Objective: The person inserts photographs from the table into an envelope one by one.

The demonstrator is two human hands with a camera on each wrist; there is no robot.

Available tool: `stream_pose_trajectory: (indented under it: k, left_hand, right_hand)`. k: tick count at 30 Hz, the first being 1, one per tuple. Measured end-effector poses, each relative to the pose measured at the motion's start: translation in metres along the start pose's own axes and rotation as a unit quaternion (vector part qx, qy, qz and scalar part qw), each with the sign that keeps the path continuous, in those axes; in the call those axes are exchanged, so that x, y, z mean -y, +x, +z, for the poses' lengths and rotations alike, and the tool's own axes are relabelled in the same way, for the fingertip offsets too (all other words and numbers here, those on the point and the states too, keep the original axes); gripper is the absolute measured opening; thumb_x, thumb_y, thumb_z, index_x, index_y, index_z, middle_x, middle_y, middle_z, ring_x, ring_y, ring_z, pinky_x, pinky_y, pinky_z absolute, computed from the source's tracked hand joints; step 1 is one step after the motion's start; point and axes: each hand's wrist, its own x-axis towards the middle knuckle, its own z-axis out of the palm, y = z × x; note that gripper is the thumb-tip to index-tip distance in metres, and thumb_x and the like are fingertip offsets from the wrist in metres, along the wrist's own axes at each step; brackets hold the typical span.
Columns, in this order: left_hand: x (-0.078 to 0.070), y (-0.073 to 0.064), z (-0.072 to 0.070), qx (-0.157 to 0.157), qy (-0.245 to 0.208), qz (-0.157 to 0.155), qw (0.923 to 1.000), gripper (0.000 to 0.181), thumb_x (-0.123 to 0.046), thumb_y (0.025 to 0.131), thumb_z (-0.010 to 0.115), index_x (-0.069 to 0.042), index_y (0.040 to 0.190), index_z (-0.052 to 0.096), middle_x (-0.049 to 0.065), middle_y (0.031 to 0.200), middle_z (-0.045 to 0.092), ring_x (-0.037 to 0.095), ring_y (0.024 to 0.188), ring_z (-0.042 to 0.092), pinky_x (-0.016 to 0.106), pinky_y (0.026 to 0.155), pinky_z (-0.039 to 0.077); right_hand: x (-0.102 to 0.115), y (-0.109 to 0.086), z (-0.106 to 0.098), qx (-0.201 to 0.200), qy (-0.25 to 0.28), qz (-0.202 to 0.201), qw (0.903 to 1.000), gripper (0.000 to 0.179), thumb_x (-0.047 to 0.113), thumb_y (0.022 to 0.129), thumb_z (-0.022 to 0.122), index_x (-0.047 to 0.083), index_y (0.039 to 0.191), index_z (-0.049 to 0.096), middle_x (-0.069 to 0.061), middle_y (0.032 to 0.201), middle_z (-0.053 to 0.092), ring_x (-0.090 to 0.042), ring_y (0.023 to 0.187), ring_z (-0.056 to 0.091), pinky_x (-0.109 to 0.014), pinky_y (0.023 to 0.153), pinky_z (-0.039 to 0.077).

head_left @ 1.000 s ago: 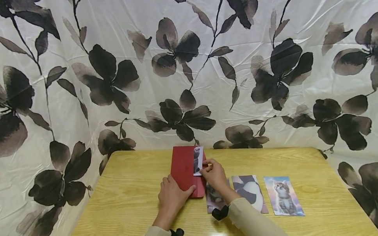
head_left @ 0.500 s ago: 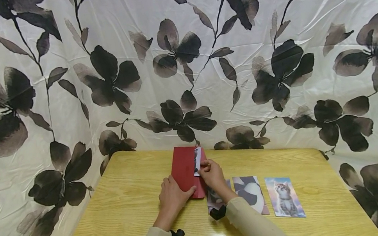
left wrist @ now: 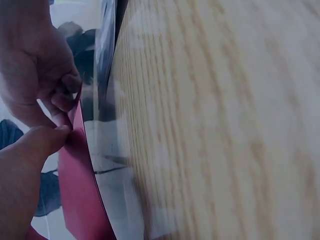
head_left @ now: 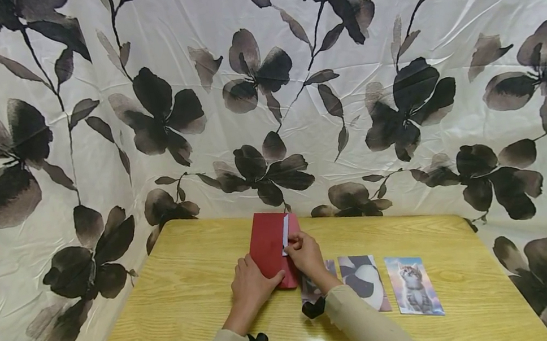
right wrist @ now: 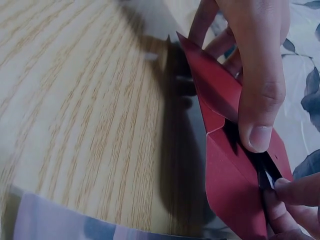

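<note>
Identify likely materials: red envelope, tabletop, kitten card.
Red envelope: likely stiff paper, fairly matte; crisp folds, thin edges. Tabletop: wood or wood-look laminate, glossy; streaked grain, bright reflection. Kitten card: probably printed paper or thin cardstock; lies flat, finish unclear.

Flower-printed cloth (head_left: 331,140) hangs behind a wooden table (head_left: 180,284).

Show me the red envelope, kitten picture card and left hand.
Red envelope (head_left: 266,242): head view, on its broad panel.
Kitten picture card (head_left: 414,288): head view, the kitten's chest.
Left hand (head_left: 250,281): head view, back of hand.
</note>
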Motion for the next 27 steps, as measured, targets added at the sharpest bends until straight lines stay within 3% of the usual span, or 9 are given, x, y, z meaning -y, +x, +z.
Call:
stream_pose_trajectory:
  k: [11, 18, 27]
  left_hand:
    - [0.002, -0.001, 0.001, -0.002, -0.004, 0.004, 1.0000, 0.105, -0.063, 0.076, 0.090, 0.012, 0.138, 0.051, 0.022, 0.111, 0.058, 0.036, 0.101, 0.059, 0.054, 0.078, 0.059]
    - [0.003, 0.000, 0.003, -0.010, 0.001, 0.011, 0.9999, 0.104, -0.064, 0.075, 0.090, 0.012, 0.135, 0.052, 0.020, 0.107, 0.056, 0.034, 0.096, 0.058, 0.052, 0.073, 0.059]
    - [0.002, 0.000, 0.004, 0.002, 0.014, 0.010, 0.9999, 0.106, -0.066, 0.076, 0.089, 0.013, 0.136, 0.051, 0.021, 0.110, 0.057, 0.034, 0.098, 0.058, 0.052, 0.075, 0.060]
  right_hand:
    - [0.004, -0.002, 0.003, 0.008, 0.005, -0.004, 1.0000, 0.028, 0.003, 0.094, 0.079, 0.000, 0.121, 0.075, -0.007, 0.084, 0.073, -0.014, 0.077, 0.066, -0.032, 0.070, 0.054]
    - [0.004, -0.002, 0.003, 0.008, 0.008, 0.011, 0.9999, 0.024, 0.006, 0.097, 0.076, 0.002, 0.120, 0.075, -0.002, 0.081, 0.067, -0.010, 0.071, 0.054, -0.027, 0.064, 0.045]
    - [0.002, -0.004, -0.008, -0.012, 0.007, -0.011, 0.9998, 0.021, 0.006, 0.095, 0.076, 0.002, 0.116, 0.076, -0.001, 0.084, 0.068, -0.011, 0.075, 0.057, -0.028, 0.070, 0.047]
